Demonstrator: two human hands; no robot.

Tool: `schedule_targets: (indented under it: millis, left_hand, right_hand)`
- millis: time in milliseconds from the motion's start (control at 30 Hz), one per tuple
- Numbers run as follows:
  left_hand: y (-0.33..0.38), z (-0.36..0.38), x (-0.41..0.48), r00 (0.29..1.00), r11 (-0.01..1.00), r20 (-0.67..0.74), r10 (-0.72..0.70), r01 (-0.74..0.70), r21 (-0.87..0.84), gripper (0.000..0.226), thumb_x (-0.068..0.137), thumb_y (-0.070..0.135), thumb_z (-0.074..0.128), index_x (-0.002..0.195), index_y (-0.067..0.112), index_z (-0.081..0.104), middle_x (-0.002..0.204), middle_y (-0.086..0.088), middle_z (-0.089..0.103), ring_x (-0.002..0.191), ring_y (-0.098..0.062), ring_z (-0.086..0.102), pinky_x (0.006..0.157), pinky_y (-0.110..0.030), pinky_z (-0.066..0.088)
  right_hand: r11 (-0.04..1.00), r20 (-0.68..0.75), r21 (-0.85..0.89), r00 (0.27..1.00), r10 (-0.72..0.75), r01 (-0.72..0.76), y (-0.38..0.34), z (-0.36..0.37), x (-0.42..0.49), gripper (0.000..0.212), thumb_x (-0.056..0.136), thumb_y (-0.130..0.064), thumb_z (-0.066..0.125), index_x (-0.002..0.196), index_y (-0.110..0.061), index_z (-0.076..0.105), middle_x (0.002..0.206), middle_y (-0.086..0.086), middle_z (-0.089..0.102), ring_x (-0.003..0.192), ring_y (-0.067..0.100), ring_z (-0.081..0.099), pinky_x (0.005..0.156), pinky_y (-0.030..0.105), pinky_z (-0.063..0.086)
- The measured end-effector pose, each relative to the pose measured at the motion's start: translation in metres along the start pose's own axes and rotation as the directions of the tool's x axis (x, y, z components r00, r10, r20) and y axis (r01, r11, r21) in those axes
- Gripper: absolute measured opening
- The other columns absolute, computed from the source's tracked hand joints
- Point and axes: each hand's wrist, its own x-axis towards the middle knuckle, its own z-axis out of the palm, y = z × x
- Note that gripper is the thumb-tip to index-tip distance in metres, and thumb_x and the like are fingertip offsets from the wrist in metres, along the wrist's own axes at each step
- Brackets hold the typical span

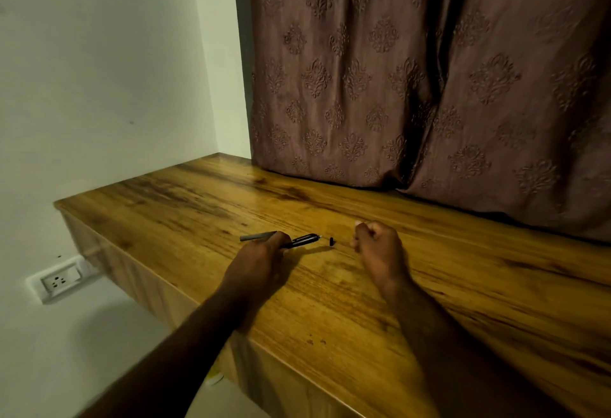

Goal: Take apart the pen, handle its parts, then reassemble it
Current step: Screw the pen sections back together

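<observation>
My left hand (pixel 261 257) grips a black pen barrel (pixel 302 240) just above the wooden table (pixel 429 285), the barrel's pale end pointing right. A grey pen part (pixel 258 236) lies on the table just beyond my left hand's knuckles, pointing left. A small black end piece (pixel 331 241) rests on the wood between my hands, a little off the barrel's tip. My right hand (pixel 377 245) hovers to the right of that piece, fingers curled in; whether anything is pinched in it I cannot see.
A brown patterned curtain (pixel 413 70) hangs down onto the back of the table. The table's left edge (pixel 99 236) drops to a pale wall with a white power socket (pixel 59 280). The near edge runs diagonally under my forearms.
</observation>
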Motion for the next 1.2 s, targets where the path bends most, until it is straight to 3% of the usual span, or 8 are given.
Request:
schedule_targets:
  millis: [133,300,467,533,600,733,833,1200]
  left_hand:
    - [-0.004,0.002,0.003,1.0,1.0,0.002,0.005,-0.005,0.025,0.035,0.092,0.05,0.043,0.089,0.02,0.061,0.074,0.005,0.062,0.058,-0.012,0.056,0.051,-0.026,0.041]
    - [-0.01,0.005,0.004,0.998,0.994,0.024,0.054,-0.056,0.097,0.043,0.093,0.05,0.041,0.09,0.016,0.067,0.08,-0.002,0.061,0.071,-0.019,0.057,0.064,-0.036,0.047]
    - [-0.011,0.005,0.005,0.997,0.992,0.07,0.033,-0.041,0.117,0.04,0.093,0.048,0.043,0.093,0.017,0.069,0.082,-0.003,0.064,0.078,-0.021,0.061,0.07,-0.042,0.051]
    - [-0.012,0.005,0.003,0.998,0.991,0.066,0.021,-0.029,0.128,0.037,0.093,0.048,0.046,0.093,0.018,0.069,0.084,-0.003,0.066,0.085,-0.023,0.064,0.073,-0.042,0.051]
    - [-0.012,0.004,0.003,0.998,0.991,0.056,0.002,-0.009,0.134,0.034,0.091,0.046,0.049,0.092,0.018,0.068,0.086,-0.003,0.066,0.086,-0.023,0.064,0.074,-0.041,0.051]
    - [-0.013,0.007,0.004,1.0,0.989,0.02,-0.02,0.017,0.149,0.029,0.091,0.046,0.053,0.091,0.02,0.065,0.084,0.0,0.064,0.076,-0.021,0.06,0.069,-0.037,0.049]
    - [-0.014,0.007,0.003,0.999,0.991,0.018,-0.041,0.038,0.13,0.031,0.09,0.049,0.052,0.092,0.02,0.064,0.083,0.001,0.065,0.074,-0.02,0.06,0.07,-0.037,0.049]
    - [-0.013,0.006,0.004,0.999,0.995,0.038,-0.037,0.034,0.09,0.03,0.09,0.047,0.05,0.09,0.02,0.064,0.082,0.003,0.064,0.071,-0.019,0.058,0.067,-0.038,0.049]
  right_hand:
    - [0.983,0.094,-0.158,0.992,-0.081,0.096,0.004,-0.003,0.002,0.011,0.089,-0.017,0.061,0.095,-0.009,0.066,0.084,0.003,0.065,0.077,0.017,0.059,0.063,0.024,0.043]
    - [0.779,0.378,-0.481,0.897,-0.23,0.403,0.006,0.013,-0.001,0.041,0.092,-0.028,0.054,0.133,-0.032,0.051,0.122,-0.006,0.059,0.109,0.019,0.059,0.087,0.037,0.051]
    - [0.751,0.325,-0.558,0.926,-0.194,0.354,0.002,0.019,0.008,0.021,0.095,-0.025,0.05,0.107,-0.033,0.066,0.109,-0.008,0.065,0.097,0.021,0.061,0.077,0.033,0.05]
    - [0.842,0.273,-0.467,0.95,-0.153,0.27,0.005,0.02,0.013,0.017,0.093,-0.023,0.054,0.093,-0.031,0.068,0.097,-0.009,0.069,0.088,0.017,0.063,0.075,0.034,0.053]
    - [0.96,0.252,-0.22,0.961,-0.115,0.173,0.007,0.016,0.015,0.014,0.091,-0.017,0.06,0.086,-0.026,0.068,0.083,-0.008,0.067,0.077,0.011,0.061,0.07,0.03,0.051]
    - [0.989,0.321,0.145,0.943,-0.084,0.039,0.0,0.002,0.01,0.012,0.088,-0.002,0.063,0.089,-0.013,0.068,0.07,0.0,0.06,0.057,0.004,0.054,0.05,0.015,0.042]
    - [0.979,0.384,0.205,0.919,-0.086,0.006,-0.007,0.001,0.004,0.011,0.087,0.002,0.063,0.093,-0.006,0.067,0.069,0.004,0.06,0.045,-0.003,0.051,0.041,0.01,0.037]
    - [0.982,0.424,0.186,0.899,-0.112,0.035,-0.004,0.007,0.002,0.011,0.084,0.002,0.066,0.089,-0.006,0.07,0.07,0.005,0.064,0.056,0.009,0.054,0.052,0.015,0.045]
